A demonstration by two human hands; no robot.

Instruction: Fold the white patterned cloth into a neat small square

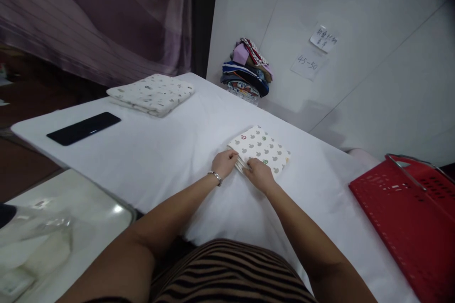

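Note:
A small folded white cloth with grey and coloured prints [265,147] lies on the white table [170,151]. My left hand [224,163], with a bracelet at the wrist, pinches the cloth's near-left edge with curled fingers. My right hand [260,173] grips the near corner of the same cloth, fingers closed over its edge. Both hands sit close together at the cloth's near side.
A larger folded printed cloth [151,93] lies at the table's far left, with a black phone [83,128] nearer the left edge. A pile of coloured clothes [248,70] leans against the wall. A red basket [408,213] stands at the right.

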